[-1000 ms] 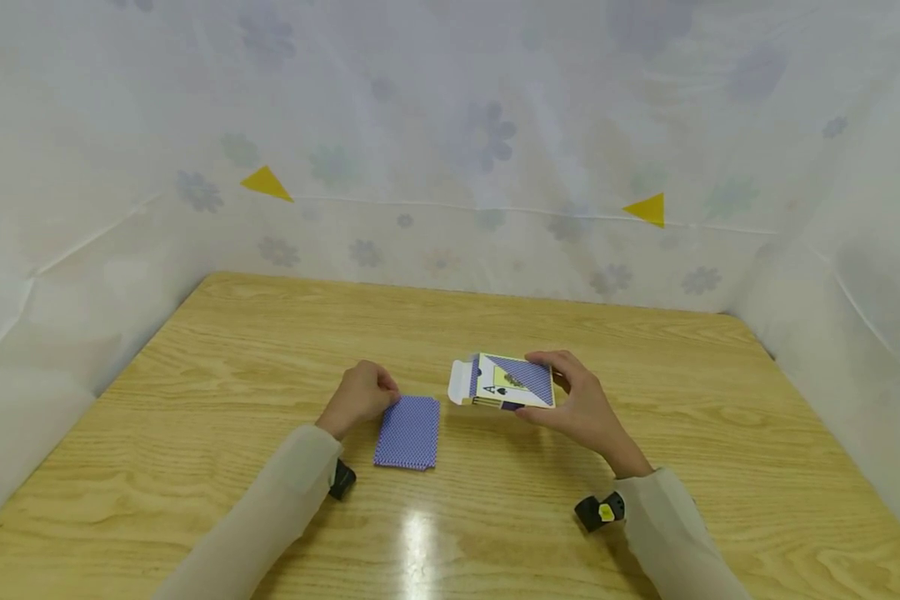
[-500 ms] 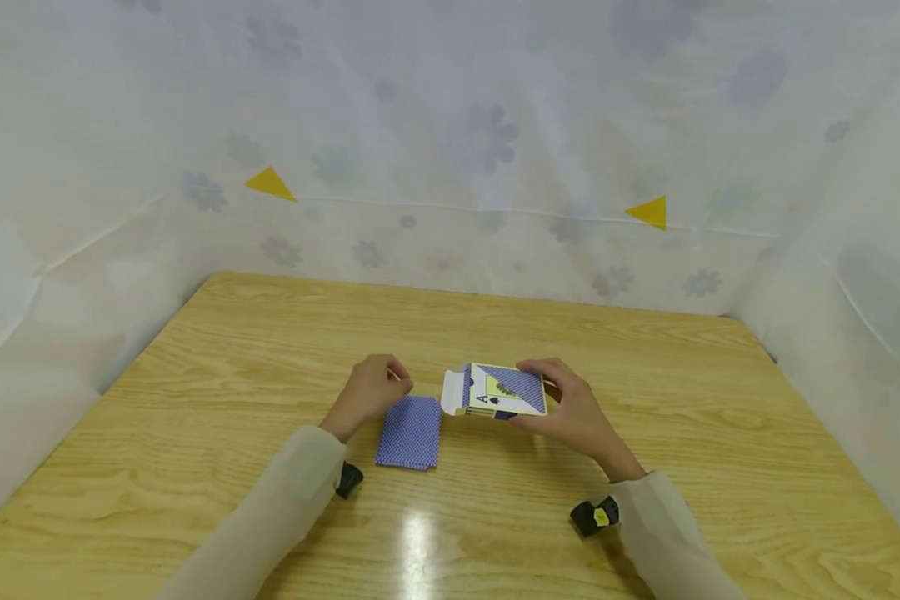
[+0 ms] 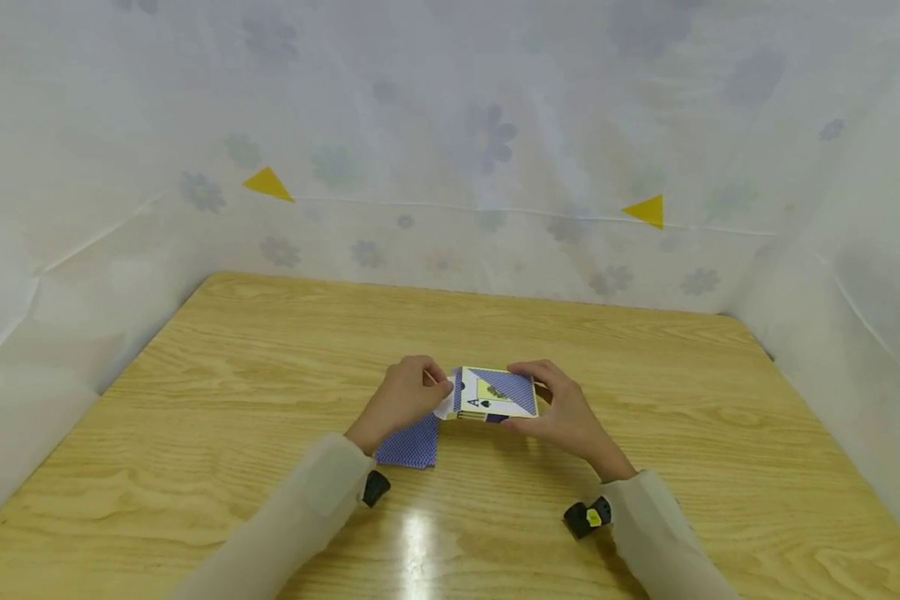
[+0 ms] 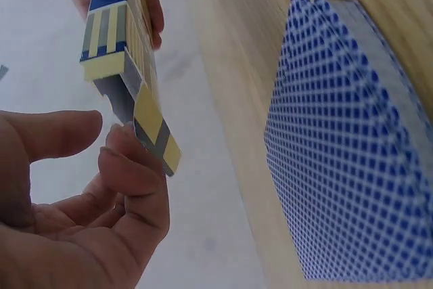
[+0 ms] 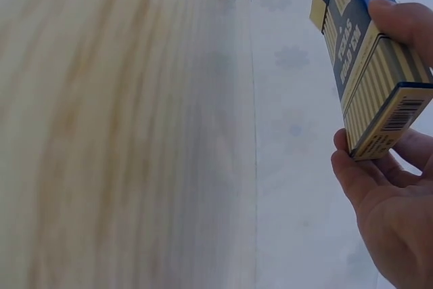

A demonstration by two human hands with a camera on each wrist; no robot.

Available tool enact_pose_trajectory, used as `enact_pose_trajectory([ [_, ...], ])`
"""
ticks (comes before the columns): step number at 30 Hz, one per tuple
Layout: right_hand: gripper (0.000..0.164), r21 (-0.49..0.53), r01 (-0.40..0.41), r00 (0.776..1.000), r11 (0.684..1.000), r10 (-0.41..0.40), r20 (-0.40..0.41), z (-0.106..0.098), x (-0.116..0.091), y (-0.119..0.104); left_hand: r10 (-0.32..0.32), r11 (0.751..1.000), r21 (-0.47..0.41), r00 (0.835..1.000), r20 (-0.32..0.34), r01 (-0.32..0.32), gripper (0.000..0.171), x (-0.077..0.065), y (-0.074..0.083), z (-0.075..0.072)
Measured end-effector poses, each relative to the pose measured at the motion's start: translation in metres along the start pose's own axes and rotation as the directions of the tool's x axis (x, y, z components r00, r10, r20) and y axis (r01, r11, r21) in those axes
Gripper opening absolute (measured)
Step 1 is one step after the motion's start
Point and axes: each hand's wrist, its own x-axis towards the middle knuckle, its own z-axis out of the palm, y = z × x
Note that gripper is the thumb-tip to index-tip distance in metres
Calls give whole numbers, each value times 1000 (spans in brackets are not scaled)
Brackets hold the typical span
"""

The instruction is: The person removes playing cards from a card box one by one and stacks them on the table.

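Note:
My right hand (image 3: 566,417) grips a playing card box (image 3: 498,393) by its right end, thumb on one side and fingers on the other, above the table. An ace of spades is printed on its face. The box's left end is open, its flap (image 4: 157,130) sticking out. My left hand (image 3: 405,398) is at that end; its bent fingertips touch the flap, while the thumb stands a little apart from them in the left wrist view. Below my left hand lies a stack of blue-checked playing cards (image 3: 408,444), backs up, its far part hidden by the hand.
The wooden table (image 3: 570,533) carries the card stack left of centre. White flowered sheeting (image 3: 450,125) closes in the back and both sides, with two yellow triangles (image 3: 268,183) stuck on it. A small black device (image 3: 588,517) sits at the right wrist.
My left hand has left the card stack's far edge and moved right to the box's flap. My right hand has brought the box slightly left and nearer.

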Motion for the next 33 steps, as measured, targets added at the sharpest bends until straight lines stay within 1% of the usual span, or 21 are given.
enact_pose_trajectory([
  [2, 65, 1, 4, 1000, 1000, -4, -3, 0, 0, 0, 20, 1000, -12, 1000, 12, -19, 13, -2, 2, 2],
  [4, 64, 6, 8, 1000, 1000, -8, -6, 0, 1, 0, 26, 999, -25, 999, 22, -25, 13, -3, 4, 3],
  [10, 65, 19, 18, 1000, 1000, -18, -8, 0, 1, -2, 11, 999, -50, 999, 52, -8, 13, -2, 6, 6],
  [16, 65, 25, 33, 999, 999, -33, -6, -1, 0, -4, 16, 999, -37, 999, 46, -14, 14, -3, 6, 7],
  [19, 65, 24, 37, 999, 999, -37, -6, -3, 0, -4, -14, 998, -61, 999, 50, 17, 16, -4, 5, 6],
  [23, 65, 18, 39, 999, 999, -39, -13, -4, 0, -4, -64, 985, -155, 996, 56, 72, 19, -4, 4, 5],
  [26, 66, 15, 39, 999, 999, -39, -20, -5, 1, -4, -64, 975, -207, 995, 76, 78, 26, -4, 5, 5],
  [29, 66, 12, 41, 999, 999, -41, -22, -6, 1, -3, -55, 971, -228, 993, 103, 77, 34, -4, 5, 5],
  [31, 66, 7, 43, 999, 999, -43, -25, -7, 0, -3, -63, 967, -240, 992, 107, 88, 36, -5, 4, 4],
  [33, 66, 4, 42, 999, 999, -42, -30, -9, -1, -2, -86, 961, -253, 991, 103, 109, 37, -5, 3, 3],
])
